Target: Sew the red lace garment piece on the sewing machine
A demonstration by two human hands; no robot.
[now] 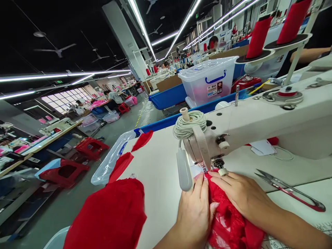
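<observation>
Red lace fabric [225, 211] lies bunched under the head of a white sewing machine [249, 121], its far edge at the needle and presser foot [204, 168]. My left hand [195, 204] is at the fabric's left edge, fingers together beside the presser foot and thumb on the cloth. From the right, my right hand [238, 190] presses on the same fabric, its fingertips near the needle and partly hidden by a machine knob. Thread snips [293, 192] rest on the table to the right of my right hand. A work lamp [184, 169] hangs just above my left hand.
A pile of red fabric [109, 214] lies at the table's left edge, with red strips [121, 166] behind it. Beyond that edge is a clear plastic bin [103, 169]. Red thread cones [259, 36] stand upper right, near a lidded storage box [210, 81]. Red stools [64, 173] stand left.
</observation>
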